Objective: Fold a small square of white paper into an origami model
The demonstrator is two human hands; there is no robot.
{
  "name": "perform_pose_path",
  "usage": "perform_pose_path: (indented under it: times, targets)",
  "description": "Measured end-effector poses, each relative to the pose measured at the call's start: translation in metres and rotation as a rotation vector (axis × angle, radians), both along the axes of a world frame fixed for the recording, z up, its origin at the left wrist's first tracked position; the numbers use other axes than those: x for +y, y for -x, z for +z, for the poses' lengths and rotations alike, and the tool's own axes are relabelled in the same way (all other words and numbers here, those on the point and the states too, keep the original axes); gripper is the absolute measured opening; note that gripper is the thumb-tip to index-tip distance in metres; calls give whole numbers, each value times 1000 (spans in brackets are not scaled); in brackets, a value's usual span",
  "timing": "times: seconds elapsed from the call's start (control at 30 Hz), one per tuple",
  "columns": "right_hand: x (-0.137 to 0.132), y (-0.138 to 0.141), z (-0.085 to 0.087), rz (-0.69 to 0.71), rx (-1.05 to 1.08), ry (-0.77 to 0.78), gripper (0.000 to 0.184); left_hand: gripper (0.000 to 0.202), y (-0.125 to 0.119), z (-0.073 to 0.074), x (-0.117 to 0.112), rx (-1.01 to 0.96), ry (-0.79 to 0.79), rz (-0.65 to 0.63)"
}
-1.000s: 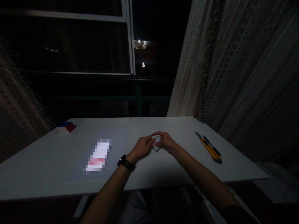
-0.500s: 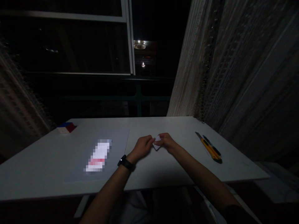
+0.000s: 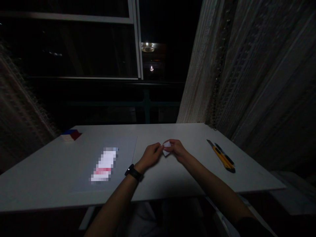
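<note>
A small folded piece of white paper (image 3: 167,153) is held between my two hands, above the middle of the white table (image 3: 172,181). My left hand (image 3: 151,155) pinches its left side between thumb and fingers; a dark watch is on that wrist. On the other side, my right hand (image 3: 177,149) has its thumb on the near face and its fingers curled behind the upper edge. Fingers cover part of the paper, so its full shape is hidden.
To the right lie a yellow utility knife (image 3: 223,159), blade out, and a dark pen (image 3: 224,154). On the left, a lit, blurred-out screen (image 3: 105,164) rests on a white sheet (image 3: 128,148). A coloured cube (image 3: 70,135) sits at the far left; a curtain (image 3: 197,82) hangs behind.
The paper has tilted slightly between my fingers, showing more of its white face. My right hand has shifted a little; my left hand stays nearly in place.
</note>
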State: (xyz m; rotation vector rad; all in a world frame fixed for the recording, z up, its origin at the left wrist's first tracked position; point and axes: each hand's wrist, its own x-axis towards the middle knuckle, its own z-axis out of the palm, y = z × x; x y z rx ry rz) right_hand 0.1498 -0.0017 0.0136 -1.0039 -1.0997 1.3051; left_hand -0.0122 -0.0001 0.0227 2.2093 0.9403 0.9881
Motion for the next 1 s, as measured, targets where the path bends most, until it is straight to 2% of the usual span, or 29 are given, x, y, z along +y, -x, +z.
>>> perform_pose_path:
  times: [0.17,0.4,0.53,0.67,1.0]
  targets:
    - [-4,0,2,119,-12,-43,40,36,1,-1,4,-26,49,23]
    - [-6,-1,1,222,-81,-53,55,33,3,3,1,1,66,-43]
    - [-2,1,-4,194,-94,-64,59,34,1,1,1,25,68,-70]
    - [-1,2,-4,173,-86,-49,57,34,0,1,0,17,55,-118]
    - [-3,4,-2,111,-83,20,51,32,0,6,-4,56,58,-145]
